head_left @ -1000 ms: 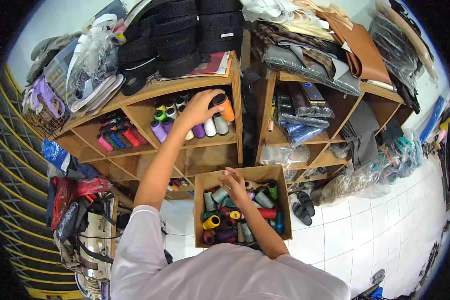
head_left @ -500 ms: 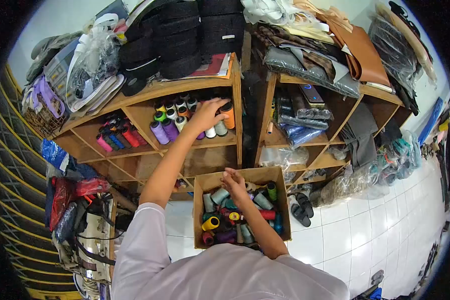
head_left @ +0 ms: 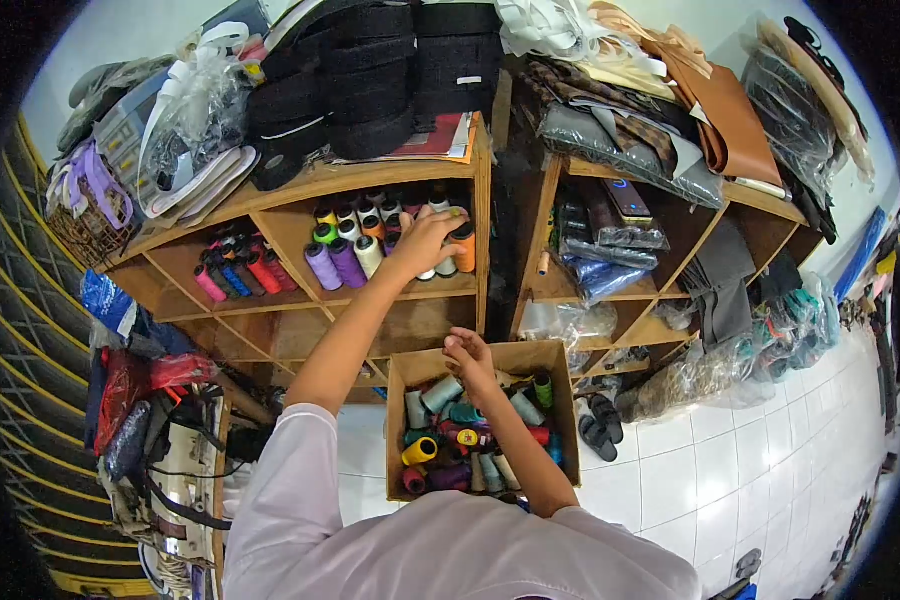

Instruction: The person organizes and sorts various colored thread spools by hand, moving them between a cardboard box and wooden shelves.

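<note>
My left hand (head_left: 422, 245) is inside a wooden shelf compartment, its fingers bent over the top of an orange spool of thread (head_left: 463, 250) and the thumb at its side. The orange spool stands at the compartment's right end, beside a grey spool. To the left are rows of upright spools, among them a purple spool (head_left: 346, 264) and a cream spool (head_left: 369, 257). Above the far part of a cardboard box (head_left: 402, 375) hovers my right hand (head_left: 473, 365), loosely bent, with nothing visible in it. Inside the box lie many mixed spools, including a yellow spool (head_left: 420, 451).
Pink, blue and red spools (head_left: 255, 270) fill the compartment to the left. Black rolls (head_left: 370, 80) are stacked on the shelf top. A second shelf on the right holds plastic-wrapped packs and a phone (head_left: 627, 200). Sandals (head_left: 600, 425) lie on the tiled floor.
My left hand has moved slightly down with the orange spool, which now sits lower at the right end of the compartment. My right hand stays over the box, nearly still. The view has shifted slightly.
</note>
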`<state>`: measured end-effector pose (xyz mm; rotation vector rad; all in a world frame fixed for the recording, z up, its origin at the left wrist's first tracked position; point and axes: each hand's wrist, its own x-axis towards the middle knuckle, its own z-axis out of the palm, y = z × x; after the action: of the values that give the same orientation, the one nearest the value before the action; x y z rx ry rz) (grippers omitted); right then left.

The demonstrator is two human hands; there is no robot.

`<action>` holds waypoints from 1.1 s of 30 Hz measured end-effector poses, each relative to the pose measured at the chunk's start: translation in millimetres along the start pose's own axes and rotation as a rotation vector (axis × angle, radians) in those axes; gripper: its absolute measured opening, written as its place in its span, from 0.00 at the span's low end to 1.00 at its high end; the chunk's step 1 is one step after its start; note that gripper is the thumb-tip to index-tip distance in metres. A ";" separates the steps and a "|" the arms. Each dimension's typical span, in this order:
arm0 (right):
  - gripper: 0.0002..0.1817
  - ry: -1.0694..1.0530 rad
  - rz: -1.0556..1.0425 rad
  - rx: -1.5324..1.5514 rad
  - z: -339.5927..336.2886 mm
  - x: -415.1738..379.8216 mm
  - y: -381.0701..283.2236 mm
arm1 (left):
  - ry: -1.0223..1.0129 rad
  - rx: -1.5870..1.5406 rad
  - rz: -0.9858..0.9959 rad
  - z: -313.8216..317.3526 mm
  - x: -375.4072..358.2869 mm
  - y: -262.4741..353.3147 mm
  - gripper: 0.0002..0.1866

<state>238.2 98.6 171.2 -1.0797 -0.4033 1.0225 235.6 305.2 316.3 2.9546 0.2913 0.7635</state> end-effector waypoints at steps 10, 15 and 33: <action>0.21 0.004 0.022 -0.026 5.4 -2.1 -2.8 | 0.010 0.112 -0.039 0.2 -9.8 14.1 0.27; 0.18 0.038 -0.171 -0.162 3.4 14.8 -2.1 | 0.144 0.251 -0.058 -10.8 -23.7 33.0 0.37; 0.17 -0.268 -0.770 -0.869 71.4 124.5 -27.1 | 0.513 -0.265 -0.621 49.8 -140.6 -24.4 0.11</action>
<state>263.5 238.7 203.9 -1.3630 -1.4450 0.2601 135.1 299.5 203.5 2.1762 0.9845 1.2994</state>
